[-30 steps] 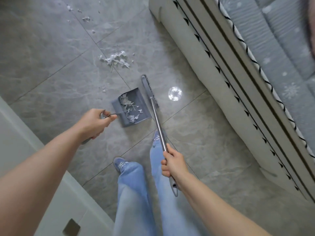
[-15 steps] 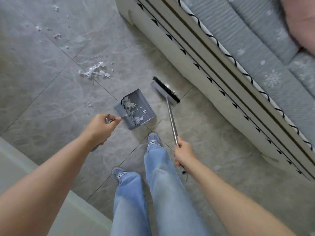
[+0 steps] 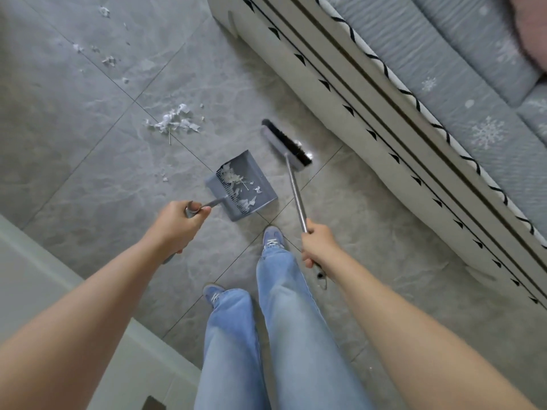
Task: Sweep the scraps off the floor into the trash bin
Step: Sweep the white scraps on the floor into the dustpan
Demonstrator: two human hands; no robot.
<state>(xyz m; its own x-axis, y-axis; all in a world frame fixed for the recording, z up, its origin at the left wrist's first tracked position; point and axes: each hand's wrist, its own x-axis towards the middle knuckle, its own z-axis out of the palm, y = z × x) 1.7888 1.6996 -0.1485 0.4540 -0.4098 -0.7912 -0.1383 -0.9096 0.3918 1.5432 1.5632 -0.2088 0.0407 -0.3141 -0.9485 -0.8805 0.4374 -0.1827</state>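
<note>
A blue-grey dustpan [image 3: 260,173] with white paper scraps in it sits just above the grey tile floor, ahead of my feet. My left hand [image 3: 177,223] is shut on its long handle. My right hand [image 3: 318,244] grips the metal pole of a broom [image 3: 285,145], whose black-bristled head rests to the right of the dustpan. A pile of white scraps [image 3: 174,121] lies on the floor beyond the dustpan to the left. Smaller scraps [image 3: 108,60] are scattered farther away at the upper left. No trash bin is in view.
A sofa [image 3: 384,119] with a pale base and grey snowflake cushions runs along the right side. A white cabinet or ledge [image 3: 44,276] fills the lower left. My legs in blue jeans and blue shoes [image 3: 272,238] stand just behind the dustpan.
The broom head has swung from beside the dustpan to its right, nearer the sofa, and turned crosswise. My view has shifted right, so the scrap pile sits farther left.
</note>
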